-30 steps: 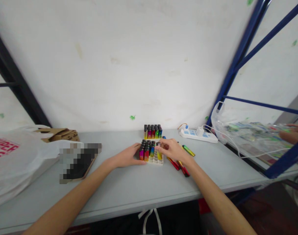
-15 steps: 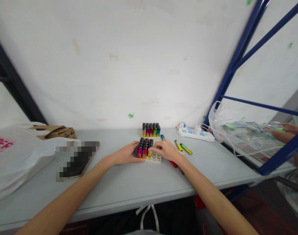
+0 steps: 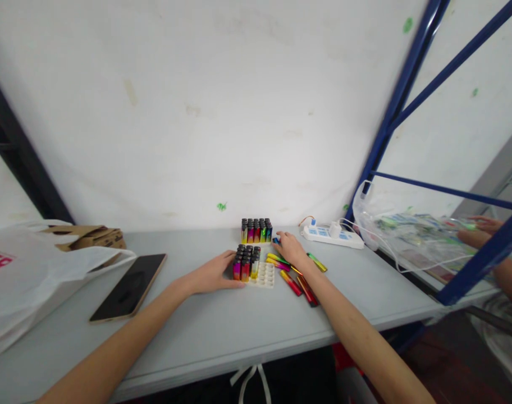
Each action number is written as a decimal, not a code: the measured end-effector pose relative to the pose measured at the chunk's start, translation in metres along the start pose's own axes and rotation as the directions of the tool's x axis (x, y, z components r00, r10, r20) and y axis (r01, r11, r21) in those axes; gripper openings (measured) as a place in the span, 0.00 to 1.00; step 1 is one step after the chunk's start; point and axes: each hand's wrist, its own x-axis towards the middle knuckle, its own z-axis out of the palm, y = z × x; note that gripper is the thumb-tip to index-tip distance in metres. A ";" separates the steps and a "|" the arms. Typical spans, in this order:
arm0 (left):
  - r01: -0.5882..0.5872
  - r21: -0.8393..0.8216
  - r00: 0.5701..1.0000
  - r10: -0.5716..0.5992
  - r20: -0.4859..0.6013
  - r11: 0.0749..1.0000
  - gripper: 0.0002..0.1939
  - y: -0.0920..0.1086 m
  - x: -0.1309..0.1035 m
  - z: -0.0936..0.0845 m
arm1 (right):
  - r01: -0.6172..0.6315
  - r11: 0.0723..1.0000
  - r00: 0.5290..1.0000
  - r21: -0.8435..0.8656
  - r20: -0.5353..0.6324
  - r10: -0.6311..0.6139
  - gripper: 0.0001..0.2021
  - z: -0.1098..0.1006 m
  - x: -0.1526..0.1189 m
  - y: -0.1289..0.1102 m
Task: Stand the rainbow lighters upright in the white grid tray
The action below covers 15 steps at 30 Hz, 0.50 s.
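Observation:
My left hand (image 3: 211, 274) grips the near white tray (image 3: 266, 275) from its left side, thumb along the front and fingers behind. Rows of lighters (image 3: 245, 265) with black tops and shiny purple, red and yellow bodies stand upright in its left part; holes show bare on the right. Beyond the tray, my right hand (image 3: 291, 248) has its fingers closed on a blue lighter (image 3: 276, 240), partly hidden by them. Loose lighters lie around my right forearm, among them a red one (image 3: 291, 283) and a green-yellow one (image 3: 317, 262).
A second block of upright lighters (image 3: 256, 230) stands by the wall. At the right are a white power strip (image 3: 334, 236), a cable and a blue rack post (image 3: 376, 151). Leftward lie a phone (image 3: 129, 287), a cardboard piece (image 3: 100, 236) and a plastic bag (image 3: 32, 286). Another person's hand (image 3: 479, 233) shows far right.
My right hand has moved from the near tray back and right to the blue lighter, uncovering the tray's holes and several loose lighters. My left hand stays at the tray.

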 end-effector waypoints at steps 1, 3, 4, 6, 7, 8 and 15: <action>0.000 0.002 1.000 0.000 -0.003 1.000 0.41 -0.001 0.000 0.000 | 0.003 1.000 1.000 0.005 0.003 -0.003 0.23 0.000 0.002 0.000; 0.001 0.001 1.000 -0.001 -0.014 1.000 0.40 -0.001 0.000 0.000 | 0.010 0.999 0.999 0.041 -0.033 -0.009 0.24 -0.001 0.003 0.003; 0.005 0.000 1.000 -0.005 -0.019 1.000 0.40 -0.001 0.000 0.000 | 0.016 0.997 0.997 0.080 -0.073 -0.010 0.23 -0.002 0.002 0.006; 0.011 0.005 1.000 -0.011 -0.016 1.000 0.40 -0.001 0.000 0.000 | 0.035 0.972 0.990 0.231 -0.140 -0.003 0.18 -0.005 0.000 0.009; 0.011 0.008 1.000 -0.011 -0.012 1.000 0.40 -0.001 0.000 0.000 | 0.046 0.937 0.989 0.347 -0.147 0.006 0.16 -0.007 -0.001 0.010; 0.008 0.009 1.000 -0.008 -0.007 1.000 0.40 -0.001 0.000 0.000 | 0.052 0.878 0.991 0.476 -0.132 0.013 0.14 -0.009 -0.003 0.009; -0.006 -0.022 1.000 0.006 -0.009 1.000 0.40 0.000 0.000 0.001 | -0.026 0.467 0.995 0.884 0.068 -0.074 0.19 -0.020 -0.025 -0.032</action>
